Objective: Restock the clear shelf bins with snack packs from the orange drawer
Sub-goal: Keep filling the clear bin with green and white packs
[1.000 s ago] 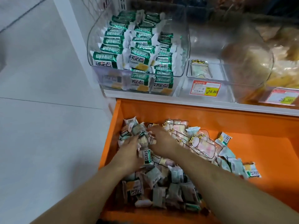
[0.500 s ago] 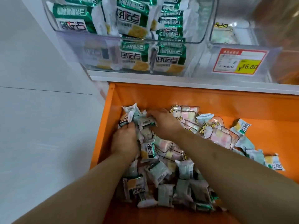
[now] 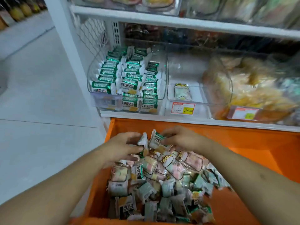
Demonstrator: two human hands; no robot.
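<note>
Left clear plastic shelf bin: nearly full of rowed green-and-white snack packs; middle clear plastic bin: one pastel pack only, restock there largely outstanding by the look of it. Open orange drawer below: heaped with mixed packs. Left hand and right hand: each grip closed on green-and-white packs lifted just above the heap, none yet binned.

price tag on clear bin reads ¥16.80

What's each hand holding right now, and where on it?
Together the left hand and right hand grip a bunch of green-and-white snack packs by its outer sides.
</note>
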